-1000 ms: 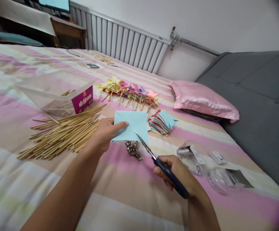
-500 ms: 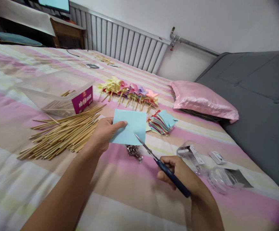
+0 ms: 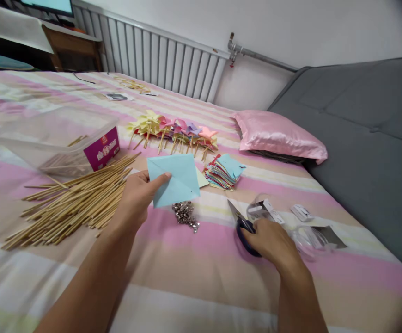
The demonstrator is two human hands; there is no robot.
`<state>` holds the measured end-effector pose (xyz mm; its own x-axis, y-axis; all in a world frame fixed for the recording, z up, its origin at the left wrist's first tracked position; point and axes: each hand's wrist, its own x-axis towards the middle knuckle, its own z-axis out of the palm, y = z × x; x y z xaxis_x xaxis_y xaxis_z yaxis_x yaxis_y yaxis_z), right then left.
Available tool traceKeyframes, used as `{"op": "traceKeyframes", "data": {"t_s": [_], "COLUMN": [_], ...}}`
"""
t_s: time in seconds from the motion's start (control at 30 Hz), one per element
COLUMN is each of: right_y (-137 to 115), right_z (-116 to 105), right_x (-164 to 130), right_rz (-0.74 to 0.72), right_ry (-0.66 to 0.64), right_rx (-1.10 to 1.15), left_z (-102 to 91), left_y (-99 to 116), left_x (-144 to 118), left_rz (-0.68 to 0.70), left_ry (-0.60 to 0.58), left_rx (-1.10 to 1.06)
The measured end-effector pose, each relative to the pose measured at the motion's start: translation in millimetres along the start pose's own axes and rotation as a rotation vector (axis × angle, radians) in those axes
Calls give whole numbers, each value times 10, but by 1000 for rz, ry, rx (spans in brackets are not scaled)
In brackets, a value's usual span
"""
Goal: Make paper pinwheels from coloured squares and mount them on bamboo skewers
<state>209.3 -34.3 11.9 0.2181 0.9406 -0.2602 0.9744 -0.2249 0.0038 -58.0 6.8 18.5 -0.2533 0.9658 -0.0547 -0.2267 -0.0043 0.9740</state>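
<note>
My left hand (image 3: 137, 198) holds a light blue paper square (image 3: 175, 179) by its left corner, lifted over the striped bedspread. Just below the paper lies a small heap of metal pins (image 3: 185, 215). My right hand (image 3: 272, 240) rests low on the bed to the right, on the dark blue handles of the scissors (image 3: 241, 223), whose blades lie closed and point up and to the left. A stack of coloured paper squares (image 3: 224, 172) sits behind, between both hands.
A pile of bamboo sticks (image 3: 72, 201) lies left of my left hand, with a clear plastic box (image 3: 53, 141) behind it. Finished paper pinwheels (image 3: 173, 132) lie in a row farther back. Clear round containers (image 3: 303, 236) and a pink pillow (image 3: 279, 136) are at right.
My right hand has dropped away from the paper, moving right and down to the bed with the scissors, blades now closed. My left hand still holds the blue paper, turned slightly.
</note>
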Motion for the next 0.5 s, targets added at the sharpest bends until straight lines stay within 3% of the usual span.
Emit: {"op": "traceKeyframes", "data": {"t_s": [0.17,0.27,0.37,0.43,0.5], "right_y": [-21,-10,-31,-79,-145], "right_z": [48,-18,-108,-136,-127], "right_x": [20,-44,-120,-156,-178], "right_rz": [30,10,-149,-310,-429], "right_ry": [18,68,85,-23,-152], "right_rx": [14,155,713,1168,1455], "left_z": [82,191,331,419,491], "left_y": [-6,-11,-21,-32,-45], "left_x": [-34,-108,-253,-373,-483], "left_rz": [-22,-46,-127,-176,-215], "left_ry": [-18,-88,-215,-312,-407], "left_rx": [20,31,50,56,53]}}
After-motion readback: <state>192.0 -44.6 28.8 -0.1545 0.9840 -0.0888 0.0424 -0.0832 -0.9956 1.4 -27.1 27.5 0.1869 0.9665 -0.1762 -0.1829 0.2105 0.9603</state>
